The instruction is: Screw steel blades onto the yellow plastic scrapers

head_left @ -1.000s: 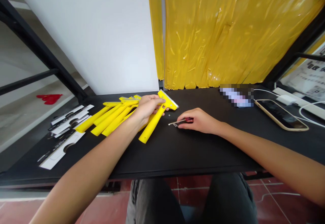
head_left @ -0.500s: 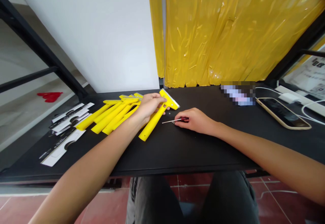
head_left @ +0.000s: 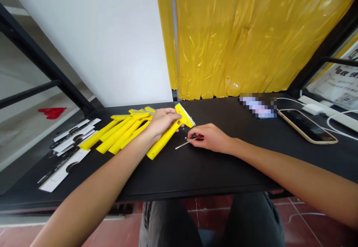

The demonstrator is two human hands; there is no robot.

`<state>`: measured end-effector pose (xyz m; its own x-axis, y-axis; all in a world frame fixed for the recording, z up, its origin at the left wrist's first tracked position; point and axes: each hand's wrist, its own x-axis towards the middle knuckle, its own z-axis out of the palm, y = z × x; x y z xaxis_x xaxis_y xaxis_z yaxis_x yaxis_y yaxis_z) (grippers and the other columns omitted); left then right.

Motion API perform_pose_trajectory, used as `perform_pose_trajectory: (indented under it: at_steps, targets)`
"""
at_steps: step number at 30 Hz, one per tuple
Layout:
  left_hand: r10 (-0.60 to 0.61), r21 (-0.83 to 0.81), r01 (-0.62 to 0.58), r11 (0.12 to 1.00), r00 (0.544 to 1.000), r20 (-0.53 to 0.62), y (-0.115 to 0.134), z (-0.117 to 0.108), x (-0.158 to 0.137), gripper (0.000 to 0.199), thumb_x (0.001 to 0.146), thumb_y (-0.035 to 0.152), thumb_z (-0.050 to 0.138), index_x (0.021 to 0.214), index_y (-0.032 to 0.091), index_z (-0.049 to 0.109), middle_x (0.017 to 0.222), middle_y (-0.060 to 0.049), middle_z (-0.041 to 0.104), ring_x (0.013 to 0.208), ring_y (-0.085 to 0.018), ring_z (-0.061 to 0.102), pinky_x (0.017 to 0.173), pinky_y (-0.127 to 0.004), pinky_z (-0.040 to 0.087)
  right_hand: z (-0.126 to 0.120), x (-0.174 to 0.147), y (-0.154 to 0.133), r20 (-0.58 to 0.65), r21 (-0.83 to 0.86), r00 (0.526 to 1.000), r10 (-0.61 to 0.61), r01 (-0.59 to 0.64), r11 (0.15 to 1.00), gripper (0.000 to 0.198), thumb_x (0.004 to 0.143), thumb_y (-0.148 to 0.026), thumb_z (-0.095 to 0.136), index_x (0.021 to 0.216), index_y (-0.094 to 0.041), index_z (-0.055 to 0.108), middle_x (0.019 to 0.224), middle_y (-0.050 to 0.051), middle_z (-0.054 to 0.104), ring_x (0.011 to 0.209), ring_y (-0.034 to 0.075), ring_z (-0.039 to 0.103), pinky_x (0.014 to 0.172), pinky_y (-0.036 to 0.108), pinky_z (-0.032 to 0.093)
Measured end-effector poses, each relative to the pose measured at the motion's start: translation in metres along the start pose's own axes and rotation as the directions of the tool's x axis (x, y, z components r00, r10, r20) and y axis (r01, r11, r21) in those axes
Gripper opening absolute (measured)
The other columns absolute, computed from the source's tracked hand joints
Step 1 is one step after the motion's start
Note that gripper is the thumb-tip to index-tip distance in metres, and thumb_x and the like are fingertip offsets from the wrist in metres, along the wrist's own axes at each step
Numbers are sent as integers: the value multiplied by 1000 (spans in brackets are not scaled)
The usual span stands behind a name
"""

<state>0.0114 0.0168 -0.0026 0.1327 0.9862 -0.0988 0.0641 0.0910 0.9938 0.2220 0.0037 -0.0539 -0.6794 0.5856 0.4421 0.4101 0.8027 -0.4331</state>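
Note:
My left hand point(head_left: 165, 122) is closed on the head of a yellow scraper point(head_left: 163, 142), whose handle slants down toward me. My right hand point(head_left: 208, 138) holds a screwdriver point(head_left: 183, 144) with a red and black handle, its thin shaft pointing left over the table. By the right fingertips are tiny metal pieces point(head_left: 185, 138), perhaps nuts or screws, too small to tell. To the left of my left hand, several more yellow scrapers point(head_left: 117, 133) lie side by side, their heads partly behind the hand.
White and black card sleeves point(head_left: 57, 172) lie at the left of the black table point(head_left: 179, 180). At the right are a phone point(head_left: 307, 125), a white charger with cables point(head_left: 311, 109) and a blurred-out item point(head_left: 258, 105). A white panel point(head_left: 117, 45) and yellow plastic sheeting point(head_left: 232, 38) stand behind.
The screwdriver's shaft has swung so its tip points lower and nearer to me. My left hand keeps its hold on the scraper. The whole view has shifted slightly.

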Motion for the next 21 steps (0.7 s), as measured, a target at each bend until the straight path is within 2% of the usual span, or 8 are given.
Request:
perform_pose_trajectory:
  at_steps: [3,5,7,11,15,21]
  targets:
    - [-6,14,6,1000,997,72,3,2,-5,23,68,26,83,70,16,62,69,-7,70,64,-20,71,51,-27,57,-12,-2,-5,-194,-72,974,-118,106,992,13,92,-32,63,95,-22,72,74,0,70,59,10,60,60,22,43]
    - [-22,26,19,999,990,141,5,5,-10,22,69,29,83,77,15,67,73,-8,73,64,-20,71,53,-28,59,-23,-3,-7,-313,-160,937,-155,109,981,16,93,-33,62,96,-22,72,67,-1,66,54,10,55,56,23,41]
    - [-41,30,35,999,978,204,5,9,-15,25,70,30,84,83,14,70,77,-9,74,67,-21,72,54,-30,60,-33,-3,-7,-370,-212,916,-153,78,974,18,95,-34,60,96,-21,72,63,-1,63,52,10,53,54,24,40]
    - [-24,17,21,1000,962,274,1,15,-21,29,69,32,86,88,15,71,82,-10,76,73,-25,74,56,-31,60,-42,-3,-2,-372,-255,918,-137,40,966,22,96,-36,57,96,-21,73,63,0,62,54,11,52,55,26,41]
    - [-9,29,1,1000,962,272,-2,18,-24,29,69,34,87,87,16,72,80,-9,76,69,-24,74,54,-29,58,-39,-3,-1,-311,-261,938,-154,71,963,23,98,-36,55,98,-22,73,65,0,64,56,12,54,56,26,41]
    - [7,98,-33,995,967,255,-3,19,-26,25,71,35,84,82,16,73,76,-9,75,68,-21,73,53,-26,53,-34,-4,1,-285,-271,938,-197,119,955,22,99,-34,55,100,-23,74,73,1,68,61,12,57,58,26,42]
